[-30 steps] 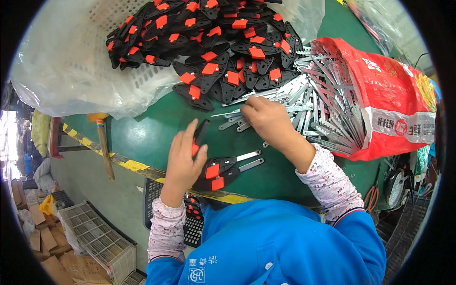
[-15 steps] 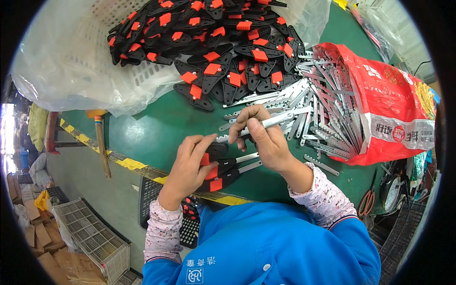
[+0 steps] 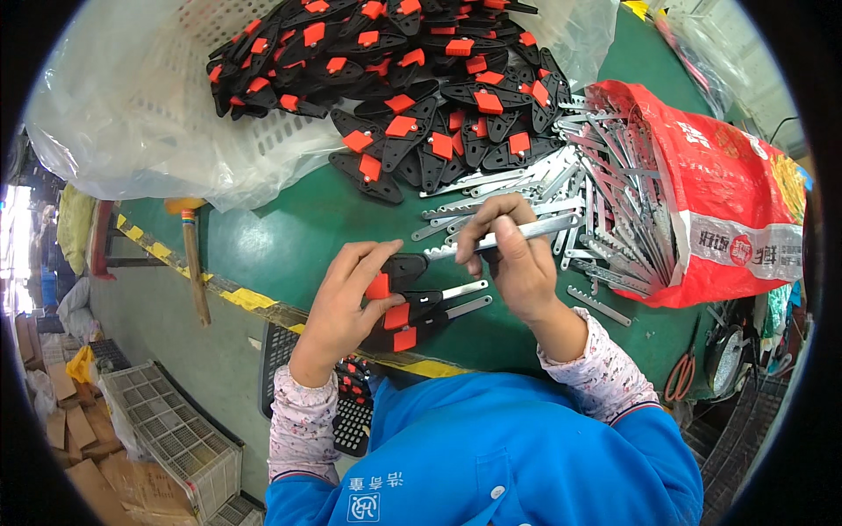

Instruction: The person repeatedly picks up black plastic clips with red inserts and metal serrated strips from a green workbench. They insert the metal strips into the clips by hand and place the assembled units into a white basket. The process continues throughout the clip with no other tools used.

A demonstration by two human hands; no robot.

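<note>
My left hand [image 3: 342,307] is closed on a black plastic bracket [image 3: 409,269] with a red tab, low over the near edge of the green table. In my right hand [image 3: 519,267], thumb and fingers pinch a silver notched metal strip [image 3: 545,228]. The strip's toothed end is close to the bracket's right end; whether they touch, I cannot tell. Just below the held bracket lie more black brackets with red tabs [image 3: 404,338]. Two metal strips [image 3: 467,289] stick out of these toward the right.
Many black brackets [image 3: 421,123] are heaped at the back on clear plastic sheeting [image 3: 167,149]. Loose metal strips [image 3: 614,210] spill from a red bag [image 3: 719,175] at right. A hammer [image 3: 191,263] lies at the left table edge. Scissors [image 3: 680,377] are at lower right.
My right hand has shifted right with the metal strip, and its toothed end is farther right against the bracket. More of the held bracket shows. The whole view has shifted slightly.
</note>
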